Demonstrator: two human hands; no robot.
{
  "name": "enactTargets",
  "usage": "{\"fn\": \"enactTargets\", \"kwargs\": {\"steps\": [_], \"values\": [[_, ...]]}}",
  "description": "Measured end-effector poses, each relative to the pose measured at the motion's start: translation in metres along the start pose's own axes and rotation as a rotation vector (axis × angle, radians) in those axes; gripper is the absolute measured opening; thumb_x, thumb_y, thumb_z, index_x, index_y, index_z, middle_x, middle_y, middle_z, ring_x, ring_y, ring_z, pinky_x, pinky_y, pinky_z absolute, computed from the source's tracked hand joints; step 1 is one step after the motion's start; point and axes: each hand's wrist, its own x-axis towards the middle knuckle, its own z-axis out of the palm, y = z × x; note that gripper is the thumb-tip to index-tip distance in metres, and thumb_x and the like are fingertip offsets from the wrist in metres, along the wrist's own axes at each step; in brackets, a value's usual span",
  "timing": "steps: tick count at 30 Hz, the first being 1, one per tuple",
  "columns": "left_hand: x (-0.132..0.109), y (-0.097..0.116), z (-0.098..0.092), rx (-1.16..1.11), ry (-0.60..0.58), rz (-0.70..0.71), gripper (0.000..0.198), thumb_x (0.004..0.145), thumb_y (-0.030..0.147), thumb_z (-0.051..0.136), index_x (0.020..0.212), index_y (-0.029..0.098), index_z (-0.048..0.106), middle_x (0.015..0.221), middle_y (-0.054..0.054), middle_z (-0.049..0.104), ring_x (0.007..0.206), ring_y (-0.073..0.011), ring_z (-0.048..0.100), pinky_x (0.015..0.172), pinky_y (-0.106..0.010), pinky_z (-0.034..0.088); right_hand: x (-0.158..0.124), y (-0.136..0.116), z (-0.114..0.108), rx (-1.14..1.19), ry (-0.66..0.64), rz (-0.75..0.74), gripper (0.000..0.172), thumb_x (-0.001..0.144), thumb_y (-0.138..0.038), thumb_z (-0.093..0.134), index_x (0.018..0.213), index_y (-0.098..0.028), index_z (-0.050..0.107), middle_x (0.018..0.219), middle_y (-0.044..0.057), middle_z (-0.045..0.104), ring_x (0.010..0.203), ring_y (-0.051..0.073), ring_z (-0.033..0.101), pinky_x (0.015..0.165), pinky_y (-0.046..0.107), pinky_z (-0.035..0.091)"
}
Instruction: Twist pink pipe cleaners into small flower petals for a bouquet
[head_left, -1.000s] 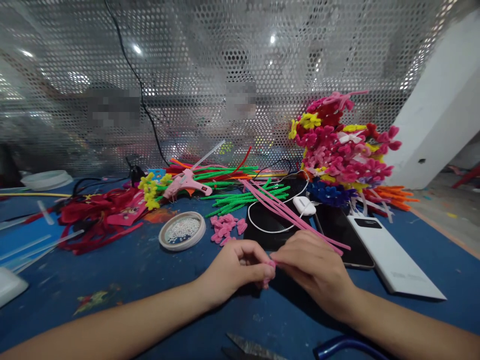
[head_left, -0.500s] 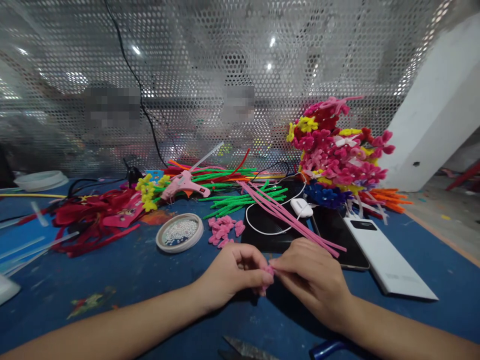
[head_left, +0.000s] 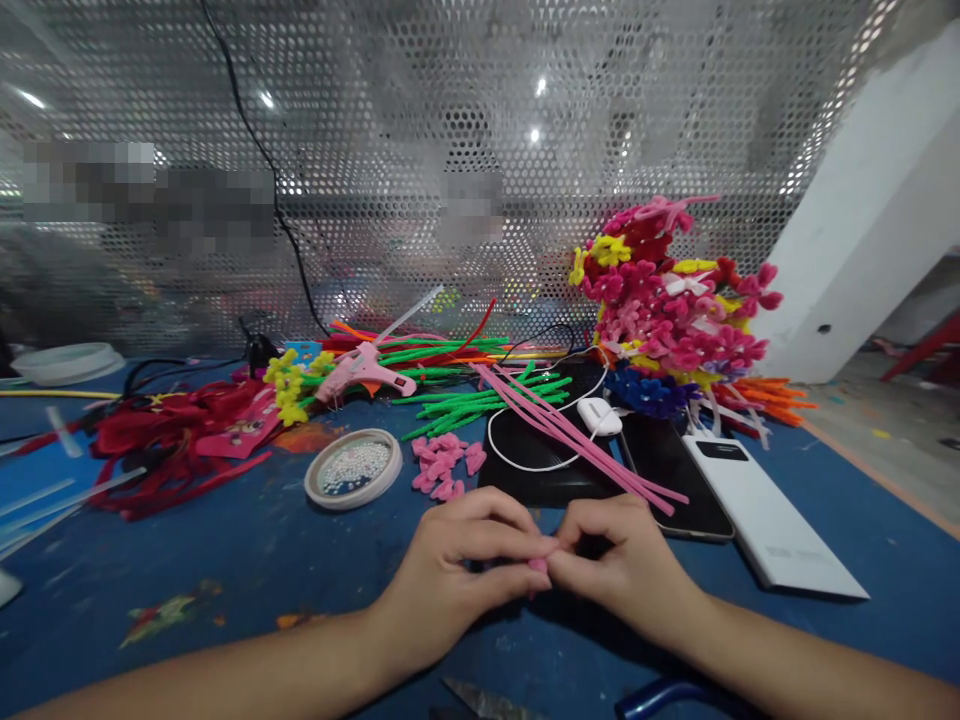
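Note:
My left hand and my right hand meet fingertip to fingertip low in the middle of the view, over the blue table. Both are closed in a pinch on a small pink pipe-cleaner piece, most of it hidden by the fingers. Just beyond my hands lie a little heap of similar pink pieces and a bundle of long pink pipe cleaners.
A round dish of white beads, a pink glue gun, green pipe cleaners, red craft material, a bouquet of pipe-cleaner flowers, a phone, a white power bank. Scissors lie at the near edge. Perforated metal screen behind.
My hands have drawn slightly toward me and closed tighter together around the pink piece, which now shows less. The view shifted a little.

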Motion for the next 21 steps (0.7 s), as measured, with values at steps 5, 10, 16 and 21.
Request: {"fn": "enactTargets", "kwargs": {"steps": [5,10,16,21], "values": [[0.002,-0.002,0.001,-0.052,-0.008,0.015,0.013,0.069,0.012,0.072,0.076,0.023,0.075,0.075,-0.002,0.066,0.066,-0.0109,0.062,0.061,-0.02,0.048,0.003,0.002,-0.001,0.036,-0.077,0.068,0.022,0.071,-0.022,0.064,0.052,-0.013,0.057,0.045,-0.005,0.05,0.043,0.005,0.041,0.043,0.015,0.029],[0.003,-0.005,0.0,-0.039,-0.004,-0.081,0.007,0.072,0.017,0.07,0.075,0.022,0.074,0.071,-0.001,0.064,0.067,-0.0106,0.061,0.062,-0.02,0.047,0.003,0.004,-0.001,0.025,-0.103,0.071,0.019,0.073,-0.022,0.063,0.056,-0.013,0.06,0.049,-0.005,0.051,0.047,0.005,0.043,0.045,0.015,0.03],[0.004,-0.006,-0.001,-0.055,-0.018,-0.112,0.006,0.071,0.019,0.072,0.075,0.022,0.075,0.069,-0.001,0.064,0.066,-0.0111,0.059,0.062,-0.021,0.045,0.004,-0.001,-0.004,0.081,-0.173,-0.003,0.013,0.074,-0.016,0.06,0.062,-0.013,0.061,0.053,-0.004,0.054,0.05,0.006,0.047,0.05,0.017,0.035],[0.005,-0.011,-0.005,-0.182,0.0,-0.067,0.004,0.072,0.02,0.071,0.072,0.023,0.074,0.067,0.0,0.062,0.067,-0.0114,0.057,0.064,-0.023,0.044,-0.002,-0.015,-0.002,0.396,-0.277,0.146,0.004,0.075,-0.016,0.06,0.078,-0.013,0.059,0.065,-0.001,0.059,0.06,0.009,0.054,0.06,0.021,0.043]]}}
